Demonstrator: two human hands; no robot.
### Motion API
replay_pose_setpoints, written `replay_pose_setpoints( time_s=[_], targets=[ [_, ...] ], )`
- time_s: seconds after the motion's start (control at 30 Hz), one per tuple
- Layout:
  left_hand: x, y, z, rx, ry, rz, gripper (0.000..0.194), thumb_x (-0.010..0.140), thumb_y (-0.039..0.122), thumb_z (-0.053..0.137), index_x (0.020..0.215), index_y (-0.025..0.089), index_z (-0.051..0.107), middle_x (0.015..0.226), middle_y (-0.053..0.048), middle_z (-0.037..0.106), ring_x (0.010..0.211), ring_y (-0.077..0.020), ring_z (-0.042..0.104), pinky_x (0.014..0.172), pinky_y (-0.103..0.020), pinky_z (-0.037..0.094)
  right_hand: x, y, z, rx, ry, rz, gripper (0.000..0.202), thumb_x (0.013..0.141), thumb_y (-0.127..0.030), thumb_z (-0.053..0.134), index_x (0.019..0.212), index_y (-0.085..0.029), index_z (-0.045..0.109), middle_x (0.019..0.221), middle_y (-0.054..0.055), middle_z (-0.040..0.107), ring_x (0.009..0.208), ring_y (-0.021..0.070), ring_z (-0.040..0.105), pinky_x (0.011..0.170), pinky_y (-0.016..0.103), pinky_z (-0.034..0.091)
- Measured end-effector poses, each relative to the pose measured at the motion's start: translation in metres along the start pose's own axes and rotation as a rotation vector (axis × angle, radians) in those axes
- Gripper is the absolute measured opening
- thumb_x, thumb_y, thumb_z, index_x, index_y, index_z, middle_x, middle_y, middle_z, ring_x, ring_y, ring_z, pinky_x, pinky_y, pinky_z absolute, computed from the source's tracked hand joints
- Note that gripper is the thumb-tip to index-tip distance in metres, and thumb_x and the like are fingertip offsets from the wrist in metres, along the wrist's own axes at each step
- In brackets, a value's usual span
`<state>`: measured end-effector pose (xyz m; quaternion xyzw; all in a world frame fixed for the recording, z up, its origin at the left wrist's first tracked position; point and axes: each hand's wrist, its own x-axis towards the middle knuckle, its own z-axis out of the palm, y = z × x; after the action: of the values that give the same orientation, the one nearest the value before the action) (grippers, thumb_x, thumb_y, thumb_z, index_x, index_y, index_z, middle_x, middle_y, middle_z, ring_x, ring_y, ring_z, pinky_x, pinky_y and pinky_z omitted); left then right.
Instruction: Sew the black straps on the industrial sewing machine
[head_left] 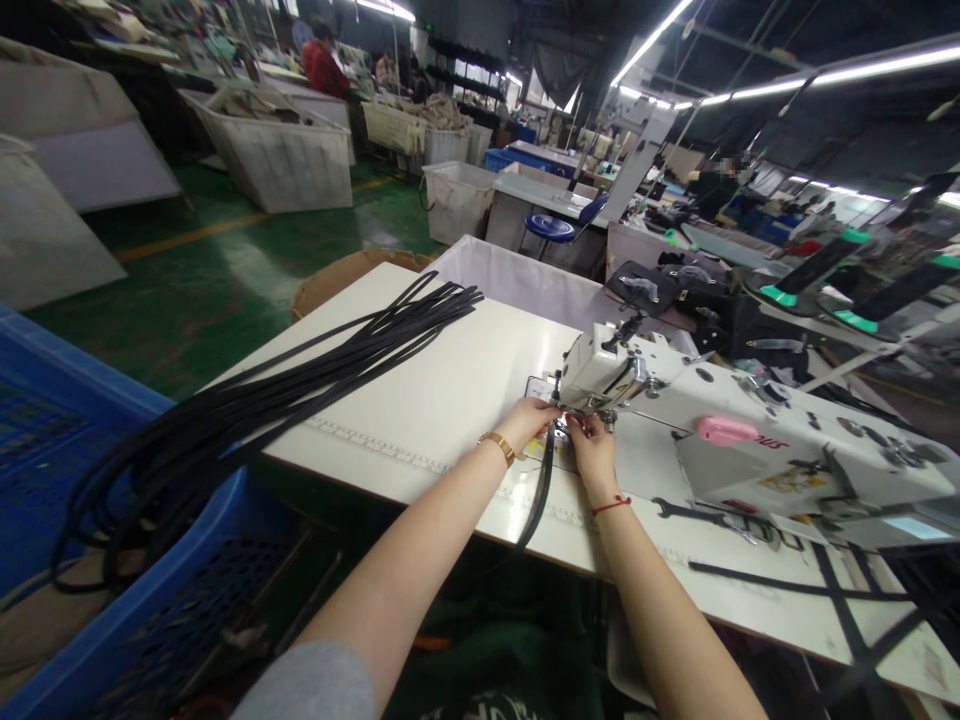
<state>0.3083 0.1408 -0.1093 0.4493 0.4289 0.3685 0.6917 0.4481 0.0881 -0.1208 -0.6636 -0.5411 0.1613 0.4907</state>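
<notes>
Both of my hands are at the needle of a white sewing machine [787,430]. A black strap [541,490] runs from under the needle area and hangs over the table's front edge. My left hand [531,420], with a gold watch [498,447] at the wrist, pinches the strap from its left side. On the other side, my right hand [592,447] has its fingers closed at the strap near the presser foot; a red cord bracelet [611,504] circles that wrist. The strap's end under the machine head is hidden by my fingers.
A bundle of long black straps [330,370] lies across the left of the white table [420,400] and droops into a blue crate [187,590]. Wrenches [694,513] and more black strips [787,580] lie at right. Thread cones [817,270] stand behind the machine.
</notes>
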Motion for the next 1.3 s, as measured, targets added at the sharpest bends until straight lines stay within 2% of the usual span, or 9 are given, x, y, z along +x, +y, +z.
replay_pose_setpoints(
  time_s=[0.23, 0.37, 0.47, 0.53, 0.6, 0.67, 0.73, 0.93, 1.3],
  targets=[
    [0.0, 0.0, -0.001, 0.055, 0.013, 0.074, 0.022, 0.078, 0.029, 0.072, 0.07, 0.013, 0.059, 0.057, -0.001, 0.059, 0.047, -0.009, 0.053, 0.049, -0.02, 0.046, -0.004, -0.001, -0.004, -0.007, -0.041, -0.016, 0.018, 0.079, -0.035, 0.059, 0.074, -0.018, 0.064, 0.065, 0.001, 0.061, 0.061, 0.0169, 0.049, 0.062, 0.031, 0.038],
    [-0.019, 0.001, -0.008, 0.098, 0.125, 0.23, 0.012, 0.083, 0.025, 0.066, 0.082, 0.014, 0.061, 0.074, -0.005, 0.066, 0.073, -0.0152, 0.066, 0.072, -0.027, 0.054, -0.014, -0.005, -0.012, 0.021, -0.06, -0.031, 0.018, 0.079, -0.034, 0.058, 0.08, -0.018, 0.067, 0.072, 0.001, 0.062, 0.066, 0.0176, 0.051, 0.065, 0.031, 0.039],
    [-0.041, 0.0, -0.014, 0.137, 0.204, 0.383, 0.011, 0.084, 0.02, 0.061, 0.095, 0.018, 0.062, 0.1, -0.007, 0.067, 0.099, -0.0185, 0.063, 0.093, -0.035, 0.049, -0.029, -0.015, -0.022, 0.064, -0.068, -0.04, 0.018, 0.081, -0.035, 0.058, 0.079, -0.018, 0.065, 0.076, 0.002, 0.062, 0.069, 0.0177, 0.051, 0.065, 0.031, 0.039],
    [-0.055, 0.0, -0.017, 0.205, 0.142, 0.507, 0.017, 0.084, 0.016, 0.06, 0.101, 0.019, 0.064, 0.113, -0.007, 0.064, 0.111, -0.0202, 0.058, 0.102, -0.038, 0.043, -0.039, -0.024, -0.028, 0.101, -0.096, -0.055, 0.016, 0.081, -0.033, 0.059, 0.077, -0.019, 0.065, 0.075, 0.002, 0.061, 0.069, 0.0171, 0.051, 0.065, 0.03, 0.039],
    [-0.063, 0.001, -0.018, 0.389, -0.04, 0.69, 0.023, 0.087, 0.015, 0.057, 0.108, 0.021, 0.065, 0.122, -0.008, 0.063, 0.117, -0.0215, 0.054, 0.106, -0.041, 0.039, -0.047, -0.032, -0.033, 0.139, -0.122, -0.07, 0.015, 0.082, -0.032, 0.059, 0.076, -0.019, 0.064, 0.074, 0.001, 0.059, 0.068, 0.0164, 0.051, 0.065, 0.029, 0.04],
    [-0.064, 0.001, -0.018, 0.626, -0.21, 0.86, 0.027, 0.091, 0.017, 0.055, 0.115, 0.022, 0.064, 0.122, -0.007, 0.065, 0.115, -0.0227, 0.055, 0.104, -0.044, 0.04, -0.053, -0.039, -0.038, 0.172, -0.125, -0.078, 0.015, 0.083, -0.032, 0.059, 0.075, -0.02, 0.063, 0.072, 0.0, 0.057, 0.068, 0.0161, 0.05, 0.064, 0.029, 0.04],
    [-0.061, 0.001, -0.018, 0.781, -0.261, 0.941, 0.024, 0.092, 0.022, 0.057, 0.115, 0.021, 0.064, 0.112, -0.007, 0.068, 0.106, -0.0239, 0.056, 0.097, -0.044, 0.044, -0.057, -0.042, -0.041, 0.195, -0.116, -0.082, 0.014, 0.083, -0.031, 0.059, 0.075, -0.02, 0.062, 0.072, 0.0, 0.056, 0.067, 0.0161, 0.05, 0.063, 0.028, 0.04],
    [-0.053, 0.003, -0.017, 0.803, -0.248, 0.987, 0.014, 0.093, 0.029, 0.059, 0.09, 0.019, 0.069, 0.086, -0.006, 0.068, 0.09, -0.0221, 0.057, 0.085, -0.038, 0.047, -0.062, -0.041, -0.048, 0.215, -0.097, -0.087, 0.012, 0.083, -0.028, 0.061, 0.074, -0.02, 0.062, 0.07, -0.001, 0.052, 0.065, 0.0152, 0.049, 0.059, 0.027, 0.038],
    [-0.061, 0.007, -0.015, 0.948, -0.225, 1.019, 0.016, 0.095, 0.029, 0.054, 0.091, 0.02, 0.066, 0.09, -0.006, 0.068, 0.093, -0.0229, 0.058, 0.087, -0.042, 0.045, -0.064, -0.028, -0.053, 0.202, -0.113, -0.089, 0.025, 0.082, -0.036, 0.07, 0.103, -0.023, 0.07, 0.082, 0.002, 0.058, 0.071, 0.0167, 0.052, 0.06, 0.028, 0.041]
  ],
)
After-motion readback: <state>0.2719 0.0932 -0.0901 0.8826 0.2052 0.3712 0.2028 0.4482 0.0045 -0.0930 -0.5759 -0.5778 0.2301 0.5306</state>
